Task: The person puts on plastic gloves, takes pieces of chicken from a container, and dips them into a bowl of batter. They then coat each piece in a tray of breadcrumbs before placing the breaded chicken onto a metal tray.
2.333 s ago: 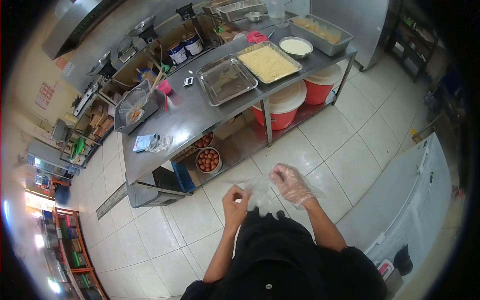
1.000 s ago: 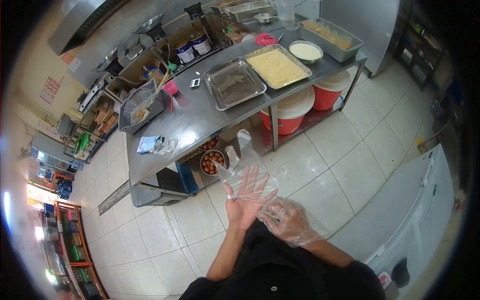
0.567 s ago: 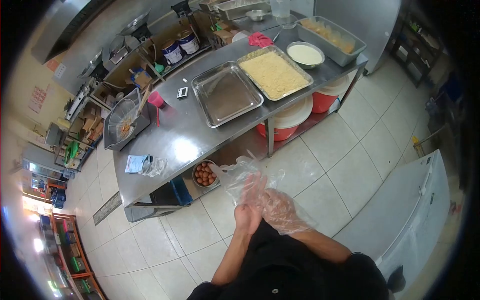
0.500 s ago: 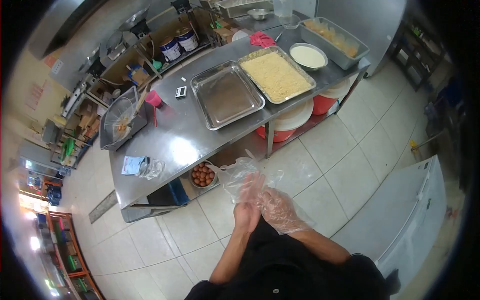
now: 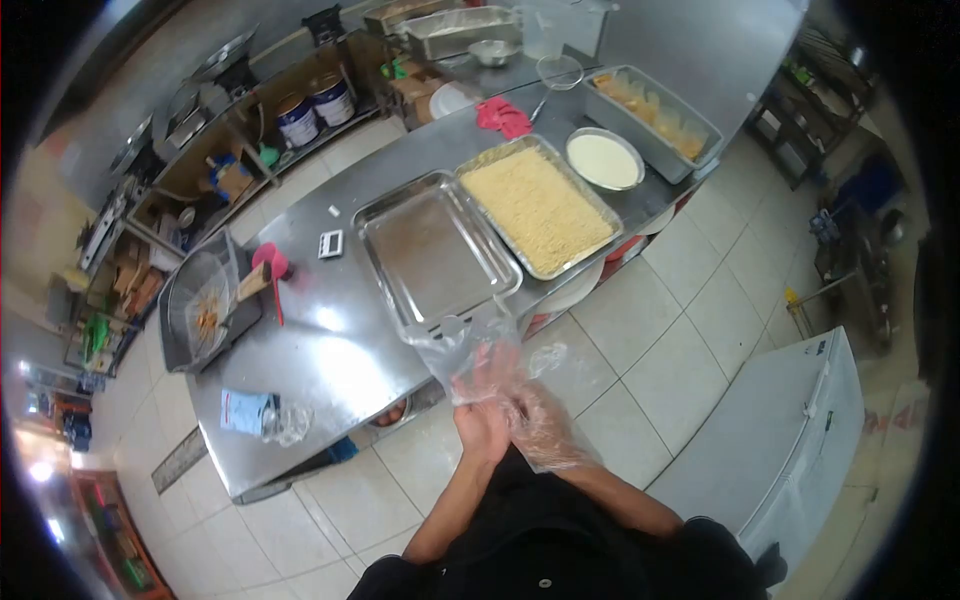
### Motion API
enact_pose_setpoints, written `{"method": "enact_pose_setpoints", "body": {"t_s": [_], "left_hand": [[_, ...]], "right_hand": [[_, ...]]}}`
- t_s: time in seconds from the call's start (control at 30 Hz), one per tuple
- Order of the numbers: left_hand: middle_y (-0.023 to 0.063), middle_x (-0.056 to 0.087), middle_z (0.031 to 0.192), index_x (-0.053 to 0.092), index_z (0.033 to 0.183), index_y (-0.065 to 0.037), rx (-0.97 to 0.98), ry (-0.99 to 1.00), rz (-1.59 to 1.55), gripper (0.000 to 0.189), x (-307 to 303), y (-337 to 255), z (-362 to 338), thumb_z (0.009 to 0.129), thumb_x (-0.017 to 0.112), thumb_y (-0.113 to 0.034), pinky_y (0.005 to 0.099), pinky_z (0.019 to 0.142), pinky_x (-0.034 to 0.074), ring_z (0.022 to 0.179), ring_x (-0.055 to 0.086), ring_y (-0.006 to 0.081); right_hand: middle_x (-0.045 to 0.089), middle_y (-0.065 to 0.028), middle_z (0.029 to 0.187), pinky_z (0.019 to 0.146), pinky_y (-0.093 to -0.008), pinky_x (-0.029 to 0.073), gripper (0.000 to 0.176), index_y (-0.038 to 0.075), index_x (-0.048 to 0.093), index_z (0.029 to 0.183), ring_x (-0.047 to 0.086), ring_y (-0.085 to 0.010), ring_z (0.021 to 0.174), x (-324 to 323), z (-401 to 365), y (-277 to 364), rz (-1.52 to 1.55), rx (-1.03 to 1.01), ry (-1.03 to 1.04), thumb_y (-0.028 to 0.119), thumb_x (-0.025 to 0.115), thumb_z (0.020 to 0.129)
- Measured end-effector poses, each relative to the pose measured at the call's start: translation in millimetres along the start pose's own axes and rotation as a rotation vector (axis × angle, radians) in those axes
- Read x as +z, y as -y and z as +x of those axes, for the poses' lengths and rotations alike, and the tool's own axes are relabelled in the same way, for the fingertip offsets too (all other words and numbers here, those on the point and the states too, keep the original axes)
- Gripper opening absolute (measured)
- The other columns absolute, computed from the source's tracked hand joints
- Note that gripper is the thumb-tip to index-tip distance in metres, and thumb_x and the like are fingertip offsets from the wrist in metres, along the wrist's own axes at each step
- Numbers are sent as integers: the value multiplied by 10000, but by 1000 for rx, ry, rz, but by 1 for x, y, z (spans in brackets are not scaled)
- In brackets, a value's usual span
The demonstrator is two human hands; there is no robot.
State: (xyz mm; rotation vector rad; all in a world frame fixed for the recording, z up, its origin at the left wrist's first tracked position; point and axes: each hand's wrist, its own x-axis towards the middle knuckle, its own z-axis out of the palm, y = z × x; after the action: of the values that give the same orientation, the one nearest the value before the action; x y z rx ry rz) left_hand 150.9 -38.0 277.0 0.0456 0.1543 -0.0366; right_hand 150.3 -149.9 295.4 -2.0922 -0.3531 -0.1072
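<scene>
In front of my body, my left hand [image 5: 486, 412] is partway inside a clear disposable plastic glove [image 5: 447, 352]. Its fingers are stretched out within the loose film, and the glove's empty tips spread toward the table. My right hand [image 5: 545, 428], covered by another clear plastic glove, is closed beside the left palm and pinches the edge of the left glove. Just beyond both hands lies an empty metal tray [image 5: 436, 255] on the steel table [image 5: 300, 290]. Next to it is a tray of pale yellow crumbs [image 5: 540, 208].
On the table are a bowl of cream-coloured liquid [image 5: 605, 160], a grey tub [image 5: 690, 135], a pink cloth [image 5: 503, 117], a timer [image 5: 330, 244], a pink cup [image 5: 270, 260], a grey bin [image 5: 180, 330] and a blue packet [image 5: 245, 411]. A white chest freezer [image 5: 760, 430] stands right.
The view has moved closer to the table, so the trays appear nearer to my hands. My left hand sits a little deeper in the glove, and my right hand keeps hold of its edge.
</scene>
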Motion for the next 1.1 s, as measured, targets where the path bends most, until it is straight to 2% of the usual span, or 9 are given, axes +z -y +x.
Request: {"method": "enact_pose_setpoints", "body": {"t_s": [0.13,0.2,0.43,0.53,0.7,0.83,0.9,0.97,1.1], "left_hand": [[173,373,1547,372,1495,-56,113,-82,578,544,-36,6,35,997,492,-239,443,1184,257,1458,303,334],[203,363,1544,440,1448,-32,459,78,1860,569,-34,0,44,904,580,-119,466,1182,238,1467,266,373],[99,190,1645,321,1553,-171,312,338,2667,797,12,-7,94,873,607,-471,617,1171,-24,1522,72,380],[88,175,1650,301,1563,-186,390,238,2768,827,7,8,121,875,580,-551,643,1167,18,1520,83,384],[148,142,1647,259,1573,-199,215,9,2358,805,66,69,166,910,575,-531,662,1152,119,1502,121,422],[162,157,1641,188,1573,-63,610,59,1860,756,92,107,211,953,537,-318,412,1226,130,1515,139,312],[178,178,1628,196,1575,-86,688,-31,1700,725,73,115,236,1021,334,-533,463,1222,132,1503,171,317],[151,206,1623,222,1573,-140,497,-110,1000,823,88,134,245,973,233,-703,538,1198,172,1494,202,326],[108,220,1623,233,1574,-195,304,-52,672,853,76,152,283,937,256,-762,579,1171,200,1485,217,324]], "right_hand": [[628,-163,902,670,-465,502,191,39,586,1009,633,-360,781,-13,34,-14,-153,-131,-48,124,680,866],[620,-175,896,679,-476,507,162,39,579,1003,630,-364,772,-33,53,-4,-218,-303,45,88,645,864],[610,-121,1019,678,-391,531,202,82,596,1031,633,-278,920,-59,90,-5,-496,-219,385,129,632,838],[605,-143,1107,916,-407,504,368,23,599,1215,596,-276,1034,-70,101,-37,-825,-786,324,174,574,881],[601,-144,1114,977,-399,490,346,12,622,1182,584,-287,1093,-87,112,-84,-772,-1047,314,160,559,875],[618,-202,1094,855,-416,542,312,-21,580,1185,644,-341,966,-156,144,-92,-184,-723,439,97,596,896],[601,-127,1069,745,-377,557,247,43,646,1078,642,-302,937,-193,165,-101,272,-371,494,159,694,866],[576,-148,1130,732,-392,559,375,53,617,1140,645,-349,904,-221,181,-118,164,-439,362,242,755,847],[514,-215,1279,902,-431,534,531,52,534,1296,616,-373,1065,-218,218,-154,-24,-415,263,291,731,865]]}}
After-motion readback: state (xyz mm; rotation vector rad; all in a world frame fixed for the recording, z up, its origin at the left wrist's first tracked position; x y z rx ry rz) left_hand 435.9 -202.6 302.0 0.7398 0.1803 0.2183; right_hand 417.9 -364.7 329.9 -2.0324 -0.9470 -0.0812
